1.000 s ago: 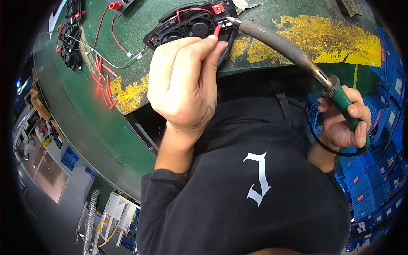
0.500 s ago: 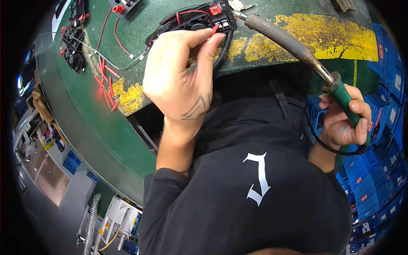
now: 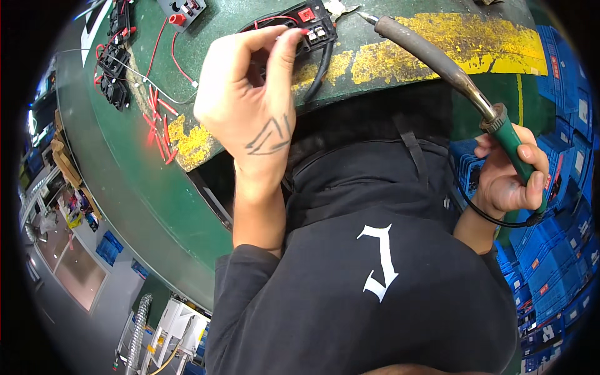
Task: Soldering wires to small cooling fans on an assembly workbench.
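My left hand (image 3: 247, 103) is closed, pinching a short red wire (image 3: 302, 32) between thumb and forefinger. Its end reaches over the silver contacts of a black plastic housing (image 3: 322, 45) with a red switch on it. Fingers and palm cover part of this housing and of its wiring. On the right, my right hand (image 3: 512, 178) is wrapped round the green handle of a soldering iron (image 3: 431, 59). The iron slants up to the left, its tip beside a crumpled whitish scrap (image 3: 339, 9) and apart from the housing.
Loose red wire pieces (image 3: 159, 128) lie at the bench's left corner. Beyond them are more black housings (image 3: 115, 75) and a grey block with a red knob (image 3: 179, 19). Blue bins (image 3: 553, 250) are stacked at the right. The iron's black cord (image 3: 475, 209) loops below my right hand.
My left hand has shifted slightly left and up in the picture with the red wire. The iron's tip now stands farther right of the black housing. My right hand has barely moved.
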### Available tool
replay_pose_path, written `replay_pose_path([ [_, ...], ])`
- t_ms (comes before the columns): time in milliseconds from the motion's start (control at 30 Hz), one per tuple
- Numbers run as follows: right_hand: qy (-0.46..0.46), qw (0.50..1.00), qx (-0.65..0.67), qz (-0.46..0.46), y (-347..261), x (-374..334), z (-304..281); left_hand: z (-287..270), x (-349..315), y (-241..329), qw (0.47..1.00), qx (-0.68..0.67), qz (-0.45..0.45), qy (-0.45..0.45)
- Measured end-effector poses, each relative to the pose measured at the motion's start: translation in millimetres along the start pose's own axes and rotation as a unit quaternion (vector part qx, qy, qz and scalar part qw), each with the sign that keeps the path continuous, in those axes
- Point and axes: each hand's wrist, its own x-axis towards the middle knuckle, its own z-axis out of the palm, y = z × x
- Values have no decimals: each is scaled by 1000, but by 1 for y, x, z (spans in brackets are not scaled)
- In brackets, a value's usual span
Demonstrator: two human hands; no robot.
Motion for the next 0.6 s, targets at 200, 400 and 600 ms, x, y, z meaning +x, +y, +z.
replay_pose_path([
  [200,27,999,-20,-24,-11,-18,-3,-28,-4,-7,993,-74,-66,57],
  [400,47,998,-26,-41,-23,-40,-20,-81,-31,-43,967,-112,-219,58],
  [600,64,997,-21,-42,-20,-45,-23,-110,-73,-78,981,-11,-194,12],
])
